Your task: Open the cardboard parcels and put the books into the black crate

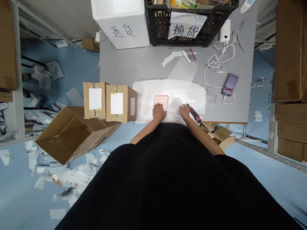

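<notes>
A small pink item (161, 99) lies on white foam sheets (146, 92) near the front edge of the grey table. My left hand (158, 112) rests on its lower part, thumb and fingers apart. To the right, my right hand (184, 111) is closed on the edge of a thin whitish translucent sheet (175, 104), which lies beside the pink item. Just right of that hand is a red and black utility knife (194, 114), lying at a slant by the table's front edge.
Two labelled cardboard boxes (121, 103) stand left of the foam. Behind are a white bin (122, 28) and a black crate (160, 28). A phone (229, 84) with white cables lies right. An open carton (74, 134) stands lower left, near scattered paper.
</notes>
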The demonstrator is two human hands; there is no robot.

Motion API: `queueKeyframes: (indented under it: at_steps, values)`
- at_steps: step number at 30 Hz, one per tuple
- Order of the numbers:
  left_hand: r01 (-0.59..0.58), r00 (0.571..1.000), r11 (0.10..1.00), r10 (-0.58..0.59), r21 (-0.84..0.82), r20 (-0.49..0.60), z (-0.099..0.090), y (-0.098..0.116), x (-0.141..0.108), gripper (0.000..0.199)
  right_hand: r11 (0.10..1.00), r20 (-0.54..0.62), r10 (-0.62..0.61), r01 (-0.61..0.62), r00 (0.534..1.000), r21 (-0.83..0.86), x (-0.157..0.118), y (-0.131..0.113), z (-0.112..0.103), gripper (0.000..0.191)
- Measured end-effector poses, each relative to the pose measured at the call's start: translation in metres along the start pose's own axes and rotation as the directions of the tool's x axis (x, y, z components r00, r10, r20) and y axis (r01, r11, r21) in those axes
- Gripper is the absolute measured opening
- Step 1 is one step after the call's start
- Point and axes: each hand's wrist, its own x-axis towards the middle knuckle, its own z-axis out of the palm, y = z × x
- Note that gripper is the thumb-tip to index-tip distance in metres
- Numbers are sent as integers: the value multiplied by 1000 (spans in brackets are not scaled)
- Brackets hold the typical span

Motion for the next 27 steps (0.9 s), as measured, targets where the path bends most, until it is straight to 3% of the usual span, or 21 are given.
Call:
queueKeyframes:
  at_steps: [4,10,13,16,21,24,27]
  values:
    - [101,995,991,-99,85,-34,8,15,0,66,983,-105,154,-163,982,-83,3,19,-14,6]
    - [154,988,978,-150,138,-44,10,28,5,75,988,-110,131,-139,985,-65,5,23,-18,5]
    - [154,988,982,-148,113,-52,2,27,6,67,990,-119,127,-133,985,-44,7,22,-19,8]
    - [157,986,987,-154,34,-62,-17,17,6,50,989,-125,131,-139,983,-58,11,22,-23,9]
    - [204,948,954,-249,-222,-200,-45,-18,10,35,980,-187,197,-201,962,-6,26,36,-47,11]
    - [231,932,874,-325,-427,-161,-36,-37,14,25,975,-279,203,-221,939,-34,32,49,-73,9]
    - [305,923,844,-375,-441,-79,-14,-45,13,25,970,-349,185,-228,919,-86,29,57,-94,4]
